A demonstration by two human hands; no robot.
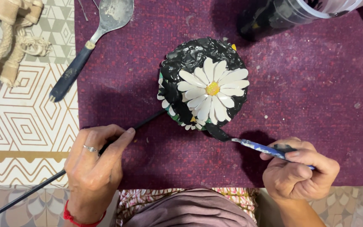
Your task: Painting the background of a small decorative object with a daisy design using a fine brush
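Two hands at work, left hand (94, 168) pinching a thin black rod (38, 190) at seven o'clock, right hand (298, 170) closed around a blue-handled brush (248, 145) touching the black daisy-decorated dome (203, 86) at its six o'clock edge.

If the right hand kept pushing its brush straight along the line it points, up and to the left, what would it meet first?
The right hand holds a brush whose black tip already sits at the lower rim of the black dome with the white daisy, so that dome comes first.

We see a purple mat (316, 105) lying on a patterned floor (22, 117). On the mat's upper left lies a metal spoon with a dark handle (90, 44). A transparent plastic jug (290, 14) stands at the top right. Beige rope pieces (5, 38) lie on the floor at the top left.
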